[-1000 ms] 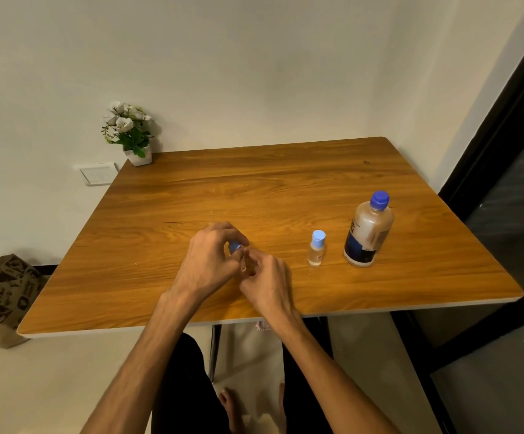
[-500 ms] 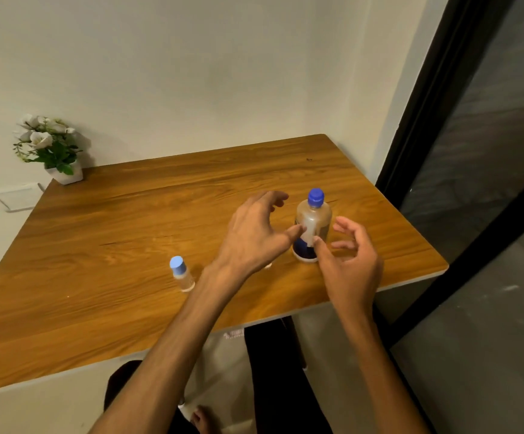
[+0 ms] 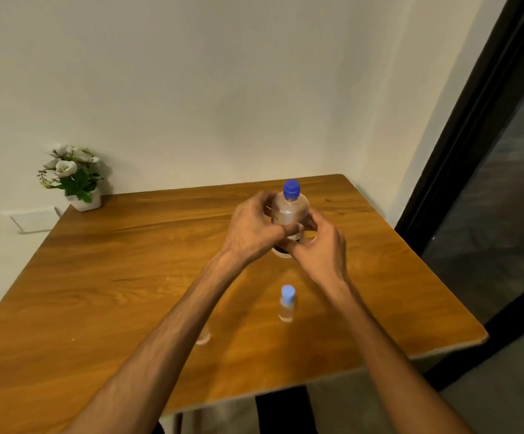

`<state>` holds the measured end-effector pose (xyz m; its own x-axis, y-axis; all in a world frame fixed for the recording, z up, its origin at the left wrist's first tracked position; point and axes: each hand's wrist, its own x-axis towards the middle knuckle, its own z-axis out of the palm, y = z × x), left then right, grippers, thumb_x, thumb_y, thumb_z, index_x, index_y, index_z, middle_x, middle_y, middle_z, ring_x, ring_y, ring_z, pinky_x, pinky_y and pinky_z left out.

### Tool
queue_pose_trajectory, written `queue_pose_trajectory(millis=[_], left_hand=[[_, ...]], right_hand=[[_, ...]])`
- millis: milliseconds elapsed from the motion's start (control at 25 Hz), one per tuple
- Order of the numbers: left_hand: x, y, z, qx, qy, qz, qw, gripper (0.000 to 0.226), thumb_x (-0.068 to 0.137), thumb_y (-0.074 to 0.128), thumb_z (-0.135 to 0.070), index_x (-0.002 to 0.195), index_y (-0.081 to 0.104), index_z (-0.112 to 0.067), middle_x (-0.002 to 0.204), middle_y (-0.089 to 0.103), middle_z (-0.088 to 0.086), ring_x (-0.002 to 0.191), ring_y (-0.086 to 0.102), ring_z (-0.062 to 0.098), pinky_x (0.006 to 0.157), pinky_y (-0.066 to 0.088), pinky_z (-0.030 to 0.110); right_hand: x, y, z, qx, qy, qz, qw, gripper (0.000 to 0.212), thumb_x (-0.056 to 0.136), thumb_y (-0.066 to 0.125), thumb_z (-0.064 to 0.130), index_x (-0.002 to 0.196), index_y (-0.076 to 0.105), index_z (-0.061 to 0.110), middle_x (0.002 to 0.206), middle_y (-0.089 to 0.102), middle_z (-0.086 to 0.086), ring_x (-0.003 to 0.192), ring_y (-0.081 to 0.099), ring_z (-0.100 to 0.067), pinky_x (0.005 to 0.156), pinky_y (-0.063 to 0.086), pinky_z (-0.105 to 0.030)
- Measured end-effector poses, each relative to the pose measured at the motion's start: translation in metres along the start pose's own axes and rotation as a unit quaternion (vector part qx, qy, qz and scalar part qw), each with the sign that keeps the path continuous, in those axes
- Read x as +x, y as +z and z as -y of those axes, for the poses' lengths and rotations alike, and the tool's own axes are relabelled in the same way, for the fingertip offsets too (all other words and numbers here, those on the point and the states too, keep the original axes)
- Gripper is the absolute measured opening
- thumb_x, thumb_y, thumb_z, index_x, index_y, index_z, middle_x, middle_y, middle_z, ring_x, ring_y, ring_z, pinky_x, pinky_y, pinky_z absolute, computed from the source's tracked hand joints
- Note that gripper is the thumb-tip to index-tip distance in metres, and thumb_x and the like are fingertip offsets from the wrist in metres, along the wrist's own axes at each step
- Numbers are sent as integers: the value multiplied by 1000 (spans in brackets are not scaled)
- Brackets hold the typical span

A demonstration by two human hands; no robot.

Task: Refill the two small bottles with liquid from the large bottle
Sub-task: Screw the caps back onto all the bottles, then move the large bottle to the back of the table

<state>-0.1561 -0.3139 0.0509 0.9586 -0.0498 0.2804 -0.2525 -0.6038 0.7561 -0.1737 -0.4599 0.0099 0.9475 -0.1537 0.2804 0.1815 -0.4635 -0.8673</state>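
The large clear bottle (image 3: 290, 208) with a dark blue cap stands upright on the wooden table (image 3: 98, 292). My left hand (image 3: 251, 231) wraps its left side and my right hand (image 3: 320, 249) holds its lower right side. One small bottle (image 3: 286, 303) with a light blue cap stands nearer to me, between my forearms. Only the base of the second small bottle (image 3: 202, 338) shows; my left forearm hides the rest.
A small white pot of white flowers (image 3: 74, 177) sits at the table's far left corner by the wall. A dark door frame (image 3: 461, 151) runs along the right. The table's near edge lies just below my forearms.
Both hands have closed around the large bottle, which they were only reaching for half a second ago. The camera view has swung back left and upward; the small bottles stay on the table.
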Motion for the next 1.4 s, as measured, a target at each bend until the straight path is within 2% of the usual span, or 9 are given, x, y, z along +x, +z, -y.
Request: queue_pose_trajectory(millis=[160, 400, 600, 760, 960, 1080, 1160, 1280, 1400], left_hand=[[42, -75, 53, -14, -51, -100, 994, 67, 78, 88, -37, 135, 63, -13, 116, 70, -2, 102, 67, 16, 75, 49, 15], [105, -161, 183, -19, -146, -205, 968, 67, 81, 86, -34, 138, 63, -7, 124, 73, 10, 108, 72, 26, 92, 62, 36], [147, -187, 273, -13, -207, -244, 947, 49, 90, 78, -35, 127, 68, -5, 111, 70, 6, 98, 65, 19, 84, 51, 28], [172, -193, 326, 4, -233, -244, 941, 42, 91, 76, -38, 120, 71, -8, 101, 72, 4, 101, 72, 27, 90, 58, 40], [181, -192, 334, 7, -249, -249, 936, 51, 92, 75, -36, 132, 63, -7, 121, 74, 13, 111, 71, 30, 100, 58, 47], [162, -188, 315, 2, -266, -245, 932, 70, 91, 76, -38, 148, 50, -6, 136, 65, 16, 126, 64, 34, 106, 55, 48], [132, -178, 295, -24, -249, -251, 935, 65, 93, 75, -36, 147, 52, -8, 136, 64, 11, 125, 63, 29, 100, 54, 38], [63, -151, 244, -81, -216, -185, 955, 43, 96, 73, -31, 134, 65, -14, 124, 67, -1, 117, 64, 18, 93, 53, 28], [-3, -117, 195, -136, -228, -115, 957, 34, 94, 75, -32, 126, 71, -19, 120, 71, -4, 115, 66, 13, 103, 59, 43]], right_hand=[[62, 95, 55, 18, -32, 85, 996, 67, 77, 93, 29, 137, 65, 20, 129, 76, 0, 114, 71, -15, 90, 58, -31], [133, 277, 102, -16, -37, 184, 982, 53, 89, 84, 22, 136, 63, 12, 127, 75, -9, 112, 73, -27, 84, 55, -30], [177, 392, 105, -32, -22, 217, 975, 42, 96, 76, 18, 135, 63, 10, 129, 73, -11, 116, 71, -32, 96, 60, -40], [200, 441, 93, -45, -32, 218, 974, 34, 100, 70, 18, 132, 65, 9, 126, 74, -12, 114, 71, -31, 99, 60, -43], [210, 450, 89, -59, -34, 213, 975, 37, 100, 71, 22, 133, 64, 8, 130, 73, -11, 117, 70, -29, 97, 57, -39], [204, 422, 88, -76, -17, 235, 969, 67, 90, 84, 30, 146, 55, 8, 144, 65, -11, 129, 65, -30, 104, 55, -40], [193, 386, 85, -81, -3, 227, 970, 76, 86, 87, 38, 149, 54, 11, 146, 64, -8, 131, 63, -27, 104, 54, -36], [162, 302, 75, -83, -7, 245, 966, 61, 86, 87, 37, 139, 65, 15, 136, 70, -4, 124, 67, -20, 96, 53, -27], [114, 206, 61, -76, -4, 268, 960, 48, 82, 89, 38, 124, 75, 19, 123, 77, 1, 115, 72, -14, 103, 58, -34]])
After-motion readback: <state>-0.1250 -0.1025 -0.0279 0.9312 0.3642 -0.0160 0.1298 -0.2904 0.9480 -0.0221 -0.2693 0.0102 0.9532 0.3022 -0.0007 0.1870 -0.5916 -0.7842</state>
